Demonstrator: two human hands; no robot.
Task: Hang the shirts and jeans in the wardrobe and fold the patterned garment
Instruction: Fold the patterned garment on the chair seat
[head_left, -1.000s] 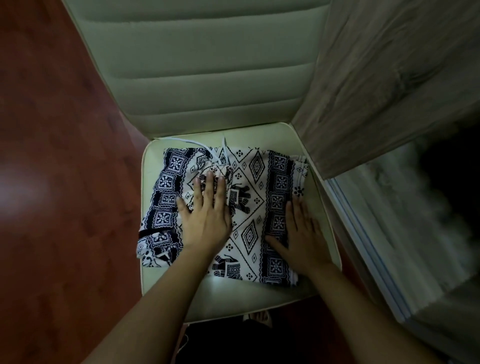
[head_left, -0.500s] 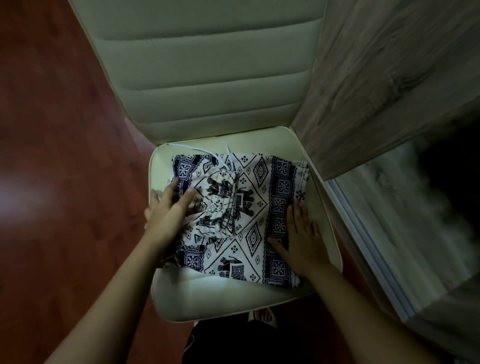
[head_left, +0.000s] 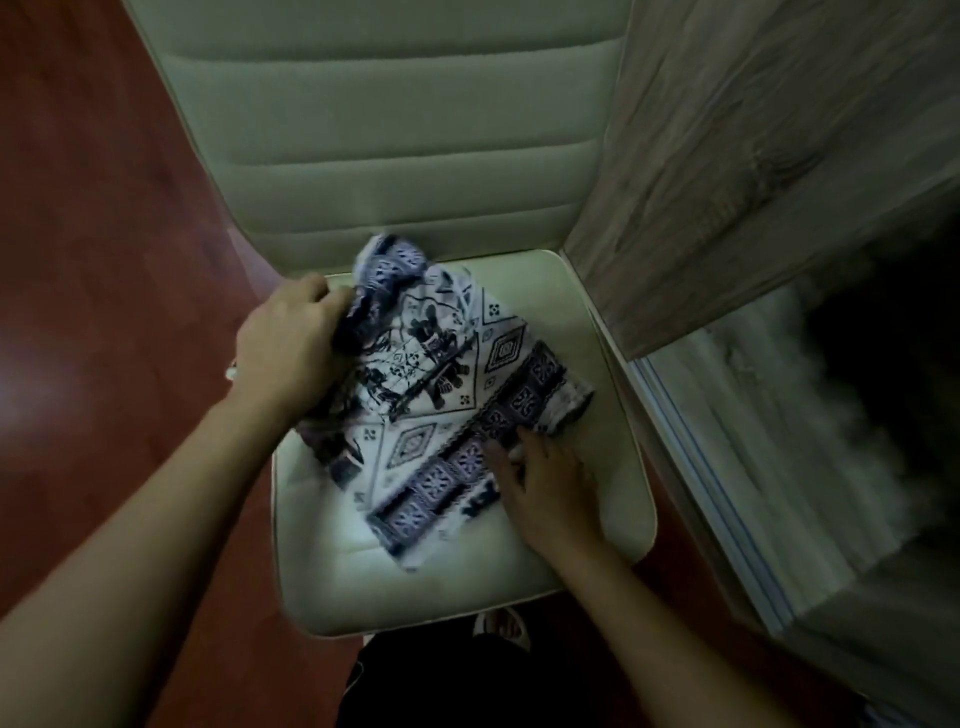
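The patterned garment, white with black elephants and diamond bands, lies partly folded and turned at an angle on the seat of a cream chair. My left hand grips its left edge and lifts that part up off the seat. My right hand is on the garment's right band, fingers curled into the cloth near its lower right side. No shirts or jeans are in view.
The chair's padded backrest rises behind the seat. A wood-grain wardrobe door stands open close on the right, with the dark wardrobe inside and its sliding rail beside the chair. Red-brown floor lies to the left.
My left hand went from pressing flat on the cloth to gripping its left edge and raising it. The garment has turned and bunched, and my right hand's fingers have curled into the right band.
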